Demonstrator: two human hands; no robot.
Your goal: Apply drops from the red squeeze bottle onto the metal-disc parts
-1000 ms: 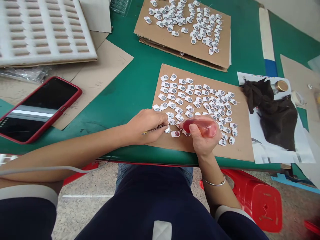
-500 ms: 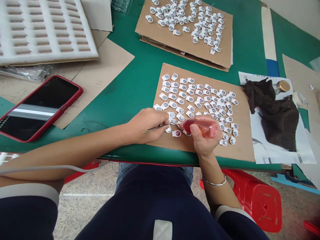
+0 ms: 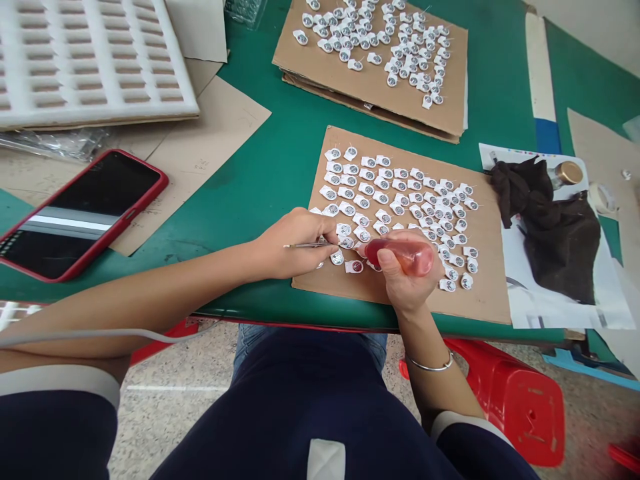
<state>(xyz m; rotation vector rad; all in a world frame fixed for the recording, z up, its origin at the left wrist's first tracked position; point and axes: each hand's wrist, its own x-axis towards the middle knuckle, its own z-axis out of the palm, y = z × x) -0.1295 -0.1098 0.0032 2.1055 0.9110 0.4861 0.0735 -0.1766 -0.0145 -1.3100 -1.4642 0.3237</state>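
Note:
My left hand (image 3: 295,245) is closed around a thin metal tool (image 3: 306,245) that looks like tweezers, its front end by the small round pieces at the board's left-front part. In my right hand (image 3: 413,283) is a soft squeeze bottle (image 3: 403,256) of red liquid, tilted with its nozzle toward the left hand. Beneath both hands lies a cardboard sheet (image 3: 475,303) with rows of small round silver pieces on white tabs (image 3: 367,189). One piece (image 3: 354,267) near the front edge has a dark red face. My fingers hide some pieces.
Behind lies a stack of cardboard (image 3: 320,73) bearing more such pieces. To the left are a red-cased phone (image 3: 85,213) and a white foam tray (image 3: 100,60). On the right, a dark cloth (image 3: 563,247), a small capped jar (image 3: 569,173) and a tape roll (image 3: 603,199) lie near white paper.
My left hand has shifted slightly up and the thin tool lies flatter. The right hand and squeeze bottle have barely moved.

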